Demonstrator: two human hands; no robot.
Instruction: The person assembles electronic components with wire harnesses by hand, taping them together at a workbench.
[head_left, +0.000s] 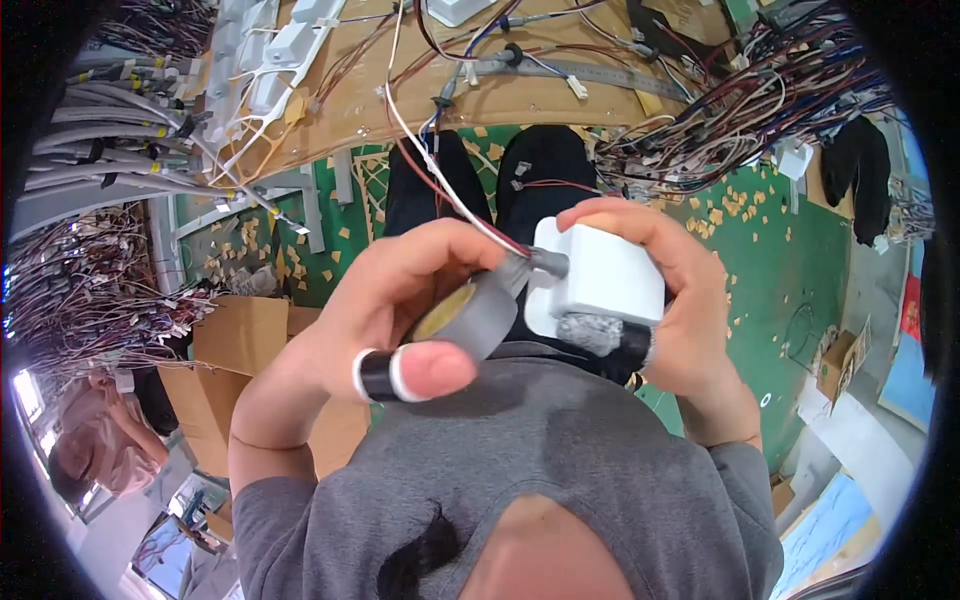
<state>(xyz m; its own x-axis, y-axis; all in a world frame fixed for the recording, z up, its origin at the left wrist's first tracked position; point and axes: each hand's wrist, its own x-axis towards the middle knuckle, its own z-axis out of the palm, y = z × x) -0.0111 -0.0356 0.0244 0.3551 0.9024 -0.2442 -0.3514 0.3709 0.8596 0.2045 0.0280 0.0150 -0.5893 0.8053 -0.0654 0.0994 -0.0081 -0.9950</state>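
My left hand (385,285) is closed around a roll of grey tape (482,325). Its thumb wears a black and white wrap (378,377). Facing it, my right hand (690,275) grips a white plastic housing (615,270), tilted, with a grey sleeve (548,262) on its left side. White and dark red wires (440,178) run from that sleeve up to the table. A strip of tape reaches from the roll to the wires beside the sleeve, by my left fingertips. A fuzzy grey patch and a black band show below the housing, near my right fingers.
Ahead is a cardboard-covered table (345,125) with loose wires, a metal ruler (600,75) and white housings (290,45). Wire bundles lie at the right (720,120) and left (110,150). A cardboard box (240,340) and another person (105,430) are at left. Scraps litter the green floor.
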